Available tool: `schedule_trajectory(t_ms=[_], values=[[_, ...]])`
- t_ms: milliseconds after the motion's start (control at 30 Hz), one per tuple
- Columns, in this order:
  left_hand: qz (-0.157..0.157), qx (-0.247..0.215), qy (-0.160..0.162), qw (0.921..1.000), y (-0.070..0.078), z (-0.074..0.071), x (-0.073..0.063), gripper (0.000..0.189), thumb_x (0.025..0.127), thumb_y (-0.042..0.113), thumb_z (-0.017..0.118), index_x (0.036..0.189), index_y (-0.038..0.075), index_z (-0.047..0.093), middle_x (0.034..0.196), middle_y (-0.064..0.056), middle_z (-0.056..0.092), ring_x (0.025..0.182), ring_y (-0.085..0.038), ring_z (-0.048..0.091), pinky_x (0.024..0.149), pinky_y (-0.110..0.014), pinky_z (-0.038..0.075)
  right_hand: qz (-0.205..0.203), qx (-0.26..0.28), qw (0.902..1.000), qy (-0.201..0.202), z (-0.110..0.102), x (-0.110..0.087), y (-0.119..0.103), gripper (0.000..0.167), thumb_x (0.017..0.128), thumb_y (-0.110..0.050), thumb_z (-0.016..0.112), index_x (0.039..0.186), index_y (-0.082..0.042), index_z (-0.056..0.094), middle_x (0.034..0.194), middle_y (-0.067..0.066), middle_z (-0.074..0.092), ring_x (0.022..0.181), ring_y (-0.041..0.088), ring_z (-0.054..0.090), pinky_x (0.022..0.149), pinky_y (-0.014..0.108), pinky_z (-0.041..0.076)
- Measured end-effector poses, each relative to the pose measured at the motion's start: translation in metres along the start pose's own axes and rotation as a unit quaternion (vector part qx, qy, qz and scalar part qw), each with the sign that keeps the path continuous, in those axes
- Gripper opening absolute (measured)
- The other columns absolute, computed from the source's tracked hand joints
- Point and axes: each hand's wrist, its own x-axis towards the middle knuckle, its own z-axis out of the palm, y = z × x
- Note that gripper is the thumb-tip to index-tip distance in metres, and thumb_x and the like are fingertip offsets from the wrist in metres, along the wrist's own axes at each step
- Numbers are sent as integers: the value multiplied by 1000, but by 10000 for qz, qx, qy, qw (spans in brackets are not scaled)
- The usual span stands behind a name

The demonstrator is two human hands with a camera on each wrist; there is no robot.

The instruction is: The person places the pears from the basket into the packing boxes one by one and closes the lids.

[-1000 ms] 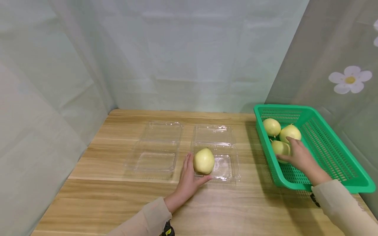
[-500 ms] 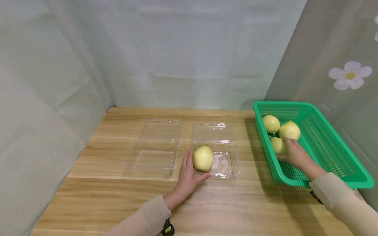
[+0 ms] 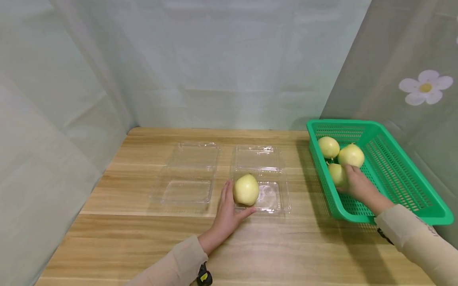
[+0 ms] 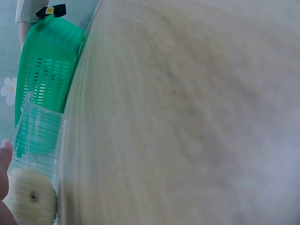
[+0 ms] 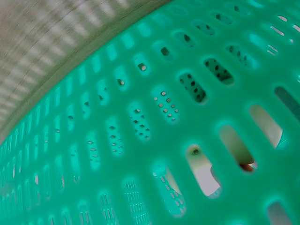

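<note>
In the head view, my left hand (image 3: pixel 227 212) lies along the left and front of a pale yellow pear (image 3: pixel 246 190). Its fingers are nearly straight, the thumb stretched out in front. That pear sits in the left part of a clear plastic clamshell box (image 3: pixel 273 198), lid folded back. My right hand (image 3: pixel 359 186) reaches into the green basket (image 3: pixel 400 171) and grips the nearest pear (image 3: pixel 336 174), its fingertips hidden. Behind it lie two more pears, one at the left (image 3: pixel 328 147), another at the right (image 3: pixel 351 155). The basket's slotted wall (image 5: pixel 140 117) covers much of the right wrist view.
Left of the pear's box stands a second open clear box (image 3: pixel 187 190) with nothing in it. Both rest on the wooden table (image 3: pixel 143 238). Pale curtains (image 3: pixel 222 71) hang behind the table and along its sides.
My right hand has moved in around the nearest pear, and its spread fingers have closed on it. The left hand stays beside the boxed pear. The head view has shifted slightly.
</note>
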Motion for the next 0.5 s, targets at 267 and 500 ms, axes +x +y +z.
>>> schedule_trajectory(t_ms=[267, 500], values=[[101, 82, 98, 9999, 1, 0, 0, 109, 71, 35, 82, 147, -10, 17, 153, -30, 15, 141, -46, 17, 112, -60, 22, 28, -177, 9998, 89, 0, 0, -4, 73, 72, -4, 77, 123, 22, 33, 107, 47, 44, 93, 58, 50, 71, 62, 47], [2, 35, 23, 10000, 1, 0, 0, 110, 72, 35, 82, 148, -8, 15, 154, -29, 12, 142, -45, 15, 113, -59, 20, -119, -140, 9994, 301, 4, 0, -1, 69, 72, -1, 76, 122, 22, 34, 106, 47, 45, 91, 58, 51, 71, 63, 47]])
